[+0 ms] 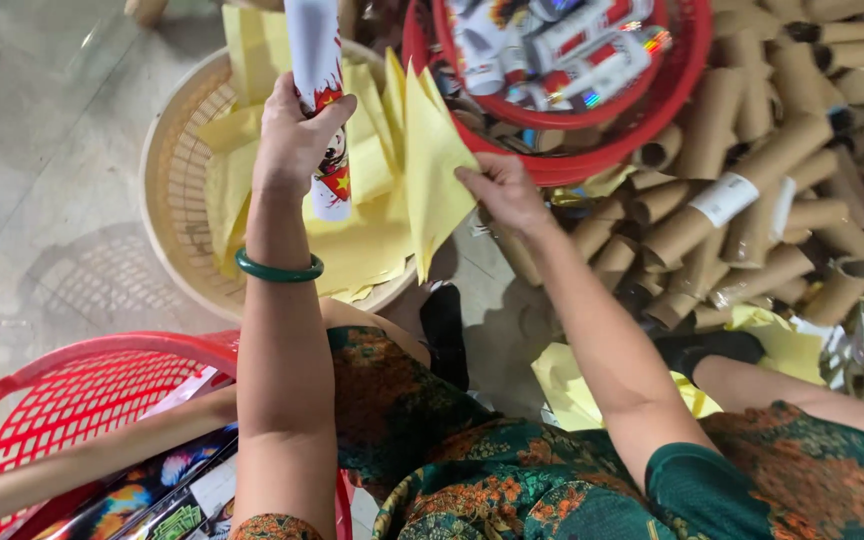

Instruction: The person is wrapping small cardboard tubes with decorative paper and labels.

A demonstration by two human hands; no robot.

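Cream basket (167, 190) holds yellow papers (362, 250); red basket (687, 60), wrapped tubes (552, 45).

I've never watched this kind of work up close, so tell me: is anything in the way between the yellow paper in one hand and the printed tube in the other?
Nothing visible. The right hand holds a yellow paper sheet by its edge, beside the printed tube gripped in the left hand. Between them lies only open space above the cream basket of yellow sheets.

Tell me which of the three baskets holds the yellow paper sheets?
The cream round plastic basket, under the left hand. The red basket above holds printed tubes; the other red basket sits at lower left.
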